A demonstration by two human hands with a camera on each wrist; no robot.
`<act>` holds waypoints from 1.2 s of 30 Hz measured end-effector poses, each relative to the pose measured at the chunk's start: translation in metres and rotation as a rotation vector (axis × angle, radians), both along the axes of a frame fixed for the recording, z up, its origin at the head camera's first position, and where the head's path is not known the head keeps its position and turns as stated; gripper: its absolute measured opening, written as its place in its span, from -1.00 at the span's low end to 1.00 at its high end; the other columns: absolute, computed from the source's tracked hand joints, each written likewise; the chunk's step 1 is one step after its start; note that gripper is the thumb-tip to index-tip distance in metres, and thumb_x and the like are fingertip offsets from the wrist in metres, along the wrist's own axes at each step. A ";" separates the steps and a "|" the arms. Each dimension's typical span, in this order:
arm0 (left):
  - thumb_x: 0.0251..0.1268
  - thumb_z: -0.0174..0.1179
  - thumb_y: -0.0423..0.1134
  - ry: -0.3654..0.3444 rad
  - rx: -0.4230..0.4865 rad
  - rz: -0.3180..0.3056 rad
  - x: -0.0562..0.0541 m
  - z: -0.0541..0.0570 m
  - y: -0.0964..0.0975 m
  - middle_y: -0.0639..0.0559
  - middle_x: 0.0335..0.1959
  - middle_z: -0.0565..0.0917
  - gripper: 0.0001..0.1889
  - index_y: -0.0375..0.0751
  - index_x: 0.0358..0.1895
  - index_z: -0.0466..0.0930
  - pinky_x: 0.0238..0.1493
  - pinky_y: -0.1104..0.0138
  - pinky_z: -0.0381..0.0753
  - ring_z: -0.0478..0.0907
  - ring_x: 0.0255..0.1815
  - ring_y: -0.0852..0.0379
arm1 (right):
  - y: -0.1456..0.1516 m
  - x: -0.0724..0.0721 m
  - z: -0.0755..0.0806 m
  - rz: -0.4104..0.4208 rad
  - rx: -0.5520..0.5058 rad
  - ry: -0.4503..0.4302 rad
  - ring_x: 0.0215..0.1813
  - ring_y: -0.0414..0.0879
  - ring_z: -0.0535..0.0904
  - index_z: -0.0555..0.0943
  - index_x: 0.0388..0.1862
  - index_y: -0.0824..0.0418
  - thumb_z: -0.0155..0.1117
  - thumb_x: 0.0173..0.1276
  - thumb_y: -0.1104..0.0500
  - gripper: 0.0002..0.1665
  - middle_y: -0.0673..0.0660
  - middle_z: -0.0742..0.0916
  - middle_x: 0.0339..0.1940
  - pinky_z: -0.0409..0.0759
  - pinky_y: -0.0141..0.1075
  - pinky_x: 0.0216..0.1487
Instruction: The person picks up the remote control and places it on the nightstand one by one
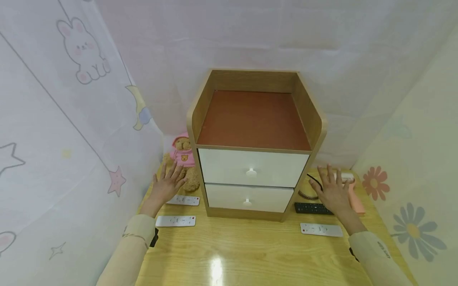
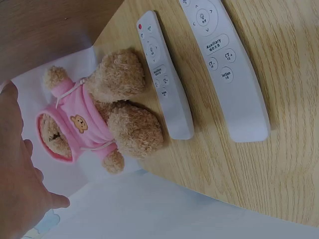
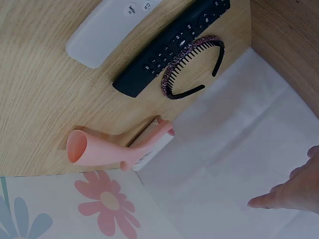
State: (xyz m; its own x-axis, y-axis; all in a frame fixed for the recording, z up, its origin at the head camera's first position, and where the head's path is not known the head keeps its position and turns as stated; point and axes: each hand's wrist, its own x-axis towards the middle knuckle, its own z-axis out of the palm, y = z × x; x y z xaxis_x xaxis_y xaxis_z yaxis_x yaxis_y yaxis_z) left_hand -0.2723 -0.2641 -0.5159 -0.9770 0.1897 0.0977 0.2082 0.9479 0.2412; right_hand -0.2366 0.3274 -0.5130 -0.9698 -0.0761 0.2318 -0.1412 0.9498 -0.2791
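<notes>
My left hand (image 1: 166, 188) is spread with straight fingers, holding nothing, in front of a teddy bear (image 1: 191, 177) in a pink hoodie (image 2: 84, 117). Two white remote controls (image 1: 176, 221) lie near its wrist. On the other side my right hand (image 1: 334, 194) also has its fingers spread and grips nothing. It partly covers a black remote control (image 1: 311, 208), a toothed headband (image 3: 170, 74) and a pink funnel-ended plastic piece (image 3: 102, 150). Another white remote control (image 1: 321, 229) lies nearer the front. Between the hands stands a small cabinet (image 1: 254, 119) with two white drawers (image 1: 229, 167), both closed.
Everything stands on a wood-grain table (image 1: 229, 254). Printed cloth hangs as walls at the left (image 1: 53, 139), back and right (image 1: 422, 178). A small white box (image 3: 154, 152) sits behind the pink piece. The cabinet top has a raised rim at the sides and back.
</notes>
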 end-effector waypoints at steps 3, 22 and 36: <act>0.49 -0.15 0.17 -0.004 -0.009 0.000 -0.001 0.000 0.000 -0.06 0.58 -0.17 -0.29 0.05 0.56 -0.14 0.23 -0.49 -0.28 -0.44 0.53 -0.24 | 0.000 -0.002 0.000 -0.002 0.007 0.001 0.51 0.33 -0.43 -0.11 0.59 0.04 -0.21 0.52 -0.28 -0.17 0.26 -0.13 0.58 -0.38 0.56 0.18; 0.51 -0.10 0.07 0.127 -0.031 -0.038 0.000 0.014 -0.007 -0.04 0.57 -0.12 -0.33 0.02 0.56 -0.09 0.21 -0.50 -0.10 -0.27 0.51 -0.37 | 0.001 0.007 0.000 0.029 0.005 0.061 0.48 0.46 -0.20 -0.03 0.58 0.08 -0.09 0.51 -0.23 -0.18 0.31 0.00 0.57 -0.19 0.55 0.21; 0.54 -0.17 0.05 0.562 0.265 -0.276 0.002 0.125 0.030 -0.20 0.52 0.07 -0.37 -0.24 0.50 0.08 0.47 -0.08 -0.06 -0.15 0.53 -0.24 | 0.019 0.060 -0.059 0.067 0.034 0.045 0.27 0.55 0.24 0.27 0.42 0.35 0.15 0.44 -0.05 -0.26 0.51 0.39 0.31 0.21 0.50 0.08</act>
State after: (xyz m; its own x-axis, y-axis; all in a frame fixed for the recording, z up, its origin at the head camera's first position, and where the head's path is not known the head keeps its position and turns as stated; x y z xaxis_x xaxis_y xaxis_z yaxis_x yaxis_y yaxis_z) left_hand -0.2700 -0.2345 -0.3905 -0.6831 0.3246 0.6542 0.5957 0.7658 0.2422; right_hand -0.1771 0.3464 -0.5720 -0.9509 -0.1491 0.2712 -0.2165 0.9465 -0.2391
